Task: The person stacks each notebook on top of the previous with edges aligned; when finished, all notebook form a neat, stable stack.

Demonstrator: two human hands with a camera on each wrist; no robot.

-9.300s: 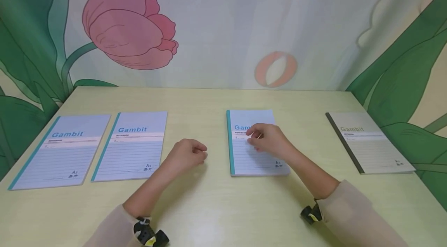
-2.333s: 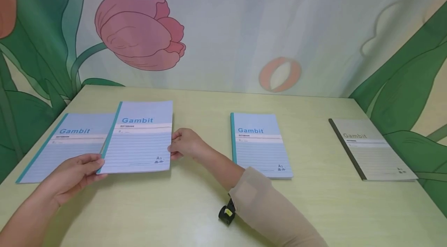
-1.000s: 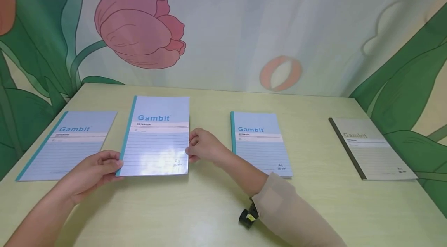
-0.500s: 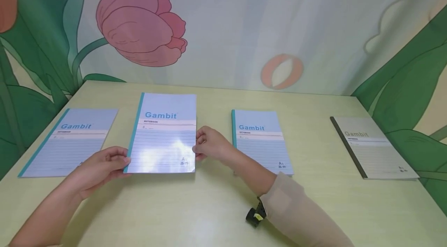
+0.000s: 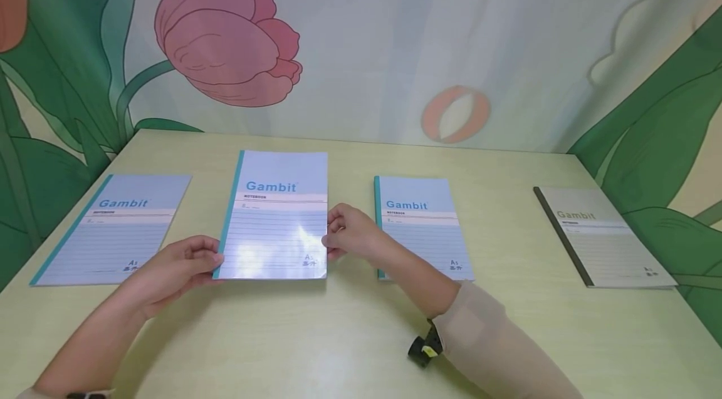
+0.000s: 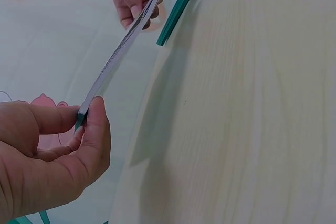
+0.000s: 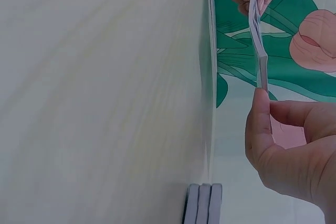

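Head view: raised notebook (image 5: pixel 276 223) is hanging above desk (image 5: pixel 293 349), left hand (image 5: pixel 175 267) pinching its spine (image 5: pixel 229 214), right hand (image 5: pixel 356 234) pinching opposite edge. Covers are reading "Gambit", "NOTEBOOK", "A5". One teal-spined notebook (image 5: pixel 121 230) is lying near desk's left edge, stack of three (image 5: pixel 420 214) right of centre, one dark-spined notebook (image 5: pixel 606 239) at right edge.

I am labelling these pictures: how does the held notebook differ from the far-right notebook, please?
The held notebook has a teal spine; the far-right notebook, a dark one. The held notebook's title is blue; the far-right notebook's, yellowish. The held notebook is raised; the far-right notebook lies on the table. Both covers read Gambit.
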